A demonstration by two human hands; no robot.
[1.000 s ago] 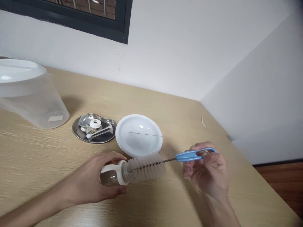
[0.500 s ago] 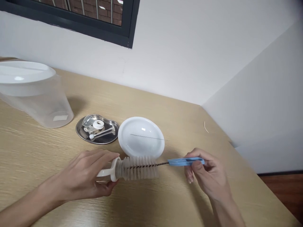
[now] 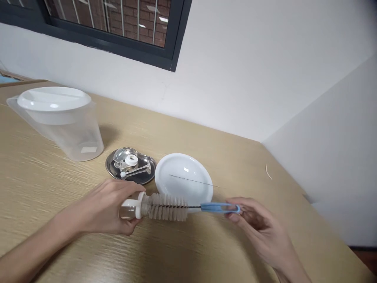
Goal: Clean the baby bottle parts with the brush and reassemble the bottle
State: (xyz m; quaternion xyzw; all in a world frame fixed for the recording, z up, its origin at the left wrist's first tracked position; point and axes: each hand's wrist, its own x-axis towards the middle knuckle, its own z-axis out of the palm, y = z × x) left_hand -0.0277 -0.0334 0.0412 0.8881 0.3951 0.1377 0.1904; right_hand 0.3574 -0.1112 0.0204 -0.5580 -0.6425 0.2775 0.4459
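My left hand is closed around a clear bottle with a white collar, lying sideways with its mouth to the right. A bristle brush sits at that mouth; most of its bristles show outside. Its blue looped handle is pinched by the fingertips of my right hand. Behind the brush stands a white bowl with a thin wire across it. Left of the bowl, a kidney-shaped metal tray holds a white ring and clear plastic parts.
A clear pitcher with a white lid stands at the back left of the wooden table. A small pale strip lies on the right. A wall and a dark-framed window are behind.
The brush has shifted left, slightly farther into the bottle mouth. My right hand has moved with its handle, which has turned to show its loop. The camera view has shifted, moving the background right and down.
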